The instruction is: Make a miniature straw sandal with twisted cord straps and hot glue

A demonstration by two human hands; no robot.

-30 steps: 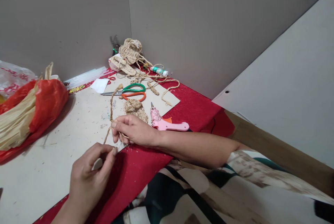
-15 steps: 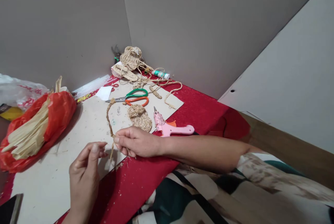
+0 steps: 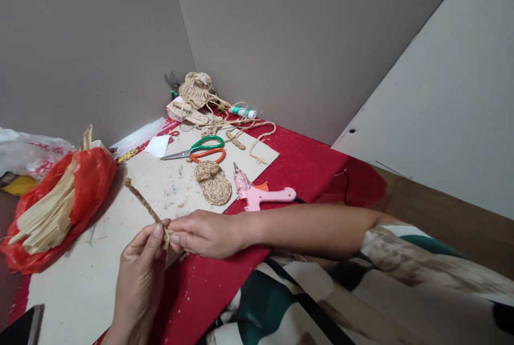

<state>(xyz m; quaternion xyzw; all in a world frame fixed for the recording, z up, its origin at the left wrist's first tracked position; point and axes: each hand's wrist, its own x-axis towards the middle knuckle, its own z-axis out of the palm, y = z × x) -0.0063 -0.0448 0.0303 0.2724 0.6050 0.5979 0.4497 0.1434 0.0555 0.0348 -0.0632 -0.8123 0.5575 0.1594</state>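
Observation:
A braided straw cord [image 3: 141,201] slants up to the left from between my two hands. My left hand [image 3: 140,275] pinches its near end with thumb and fingers. My right hand [image 3: 204,233] comes in from the right, fingers closed on the same end, touching the left fingertips. Both hands hover over the pale board [image 3: 80,275] at the edge of the red cloth [image 3: 305,165]. A small woven straw sandal [image 3: 212,183] lies just beyond my right hand, with a pink glue gun [image 3: 263,193] beside it.
Green and orange scissors [image 3: 201,149] lie behind the sandal. More woven straw pieces and loose cord [image 3: 196,97] pile in the corner with a glue tube [image 3: 242,112]. A red plastic bag of dry husks [image 3: 52,205] sits at the left. Grey walls close the back.
The cord, which hung curved towards the scissors, now stretches straight up to the left. My left hand has closed on its end beside my right hand. The view shifted slightly.

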